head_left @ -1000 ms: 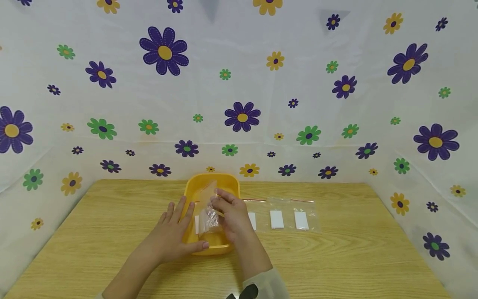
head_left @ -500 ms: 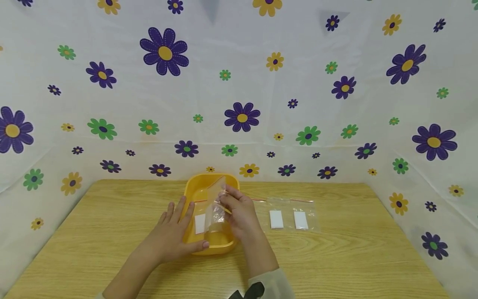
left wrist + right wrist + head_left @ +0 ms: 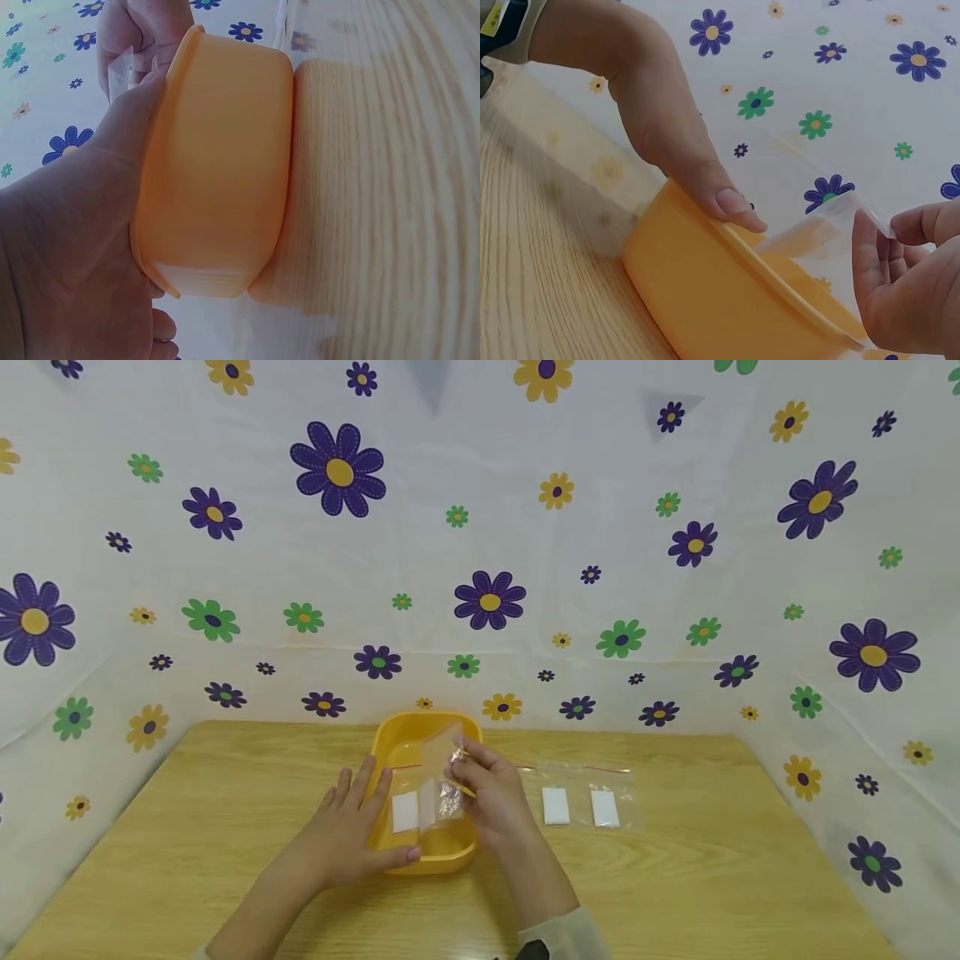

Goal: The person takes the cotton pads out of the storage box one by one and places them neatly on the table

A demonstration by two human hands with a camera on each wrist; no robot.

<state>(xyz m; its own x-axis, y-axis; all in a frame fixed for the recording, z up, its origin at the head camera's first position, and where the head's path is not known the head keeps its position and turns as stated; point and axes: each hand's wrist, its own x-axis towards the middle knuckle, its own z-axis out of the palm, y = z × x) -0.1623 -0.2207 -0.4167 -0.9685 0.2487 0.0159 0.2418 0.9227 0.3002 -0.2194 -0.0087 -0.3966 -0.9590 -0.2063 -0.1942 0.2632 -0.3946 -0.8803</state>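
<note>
In the head view, my left hand (image 3: 341, 831) lies with straight, spread fingers over the left rim of a yellow plastic basin (image 3: 435, 865). Its thumb touches the near rim, as the right wrist view also shows. Over the basin's right side, my right hand (image 3: 495, 797) pinches a clear zip bag (image 3: 442, 752) between thumb and fingers. The bag is creased and tilted, its lower part down in the basin. A flat white rectangular piece (image 3: 405, 812) shows beside it in the basin, seemingly inside another clear bag with a red seal line. Whether the pinched bag holds anything is unclear.
To the right of the basin, clear zip bags lie in a row on the wooden table (image 3: 675, 885). Two white rectangular pieces, one nearer (image 3: 556, 807) and one farther right (image 3: 604, 809), show in them. A flowered cloth (image 3: 420, 552) hangs behind the table.
My right hand has moved rightward with the pinched bag, uncovering more of the white piece in the basin. The left hand keeps its place on the rim. The head view has tilted slightly.
</note>
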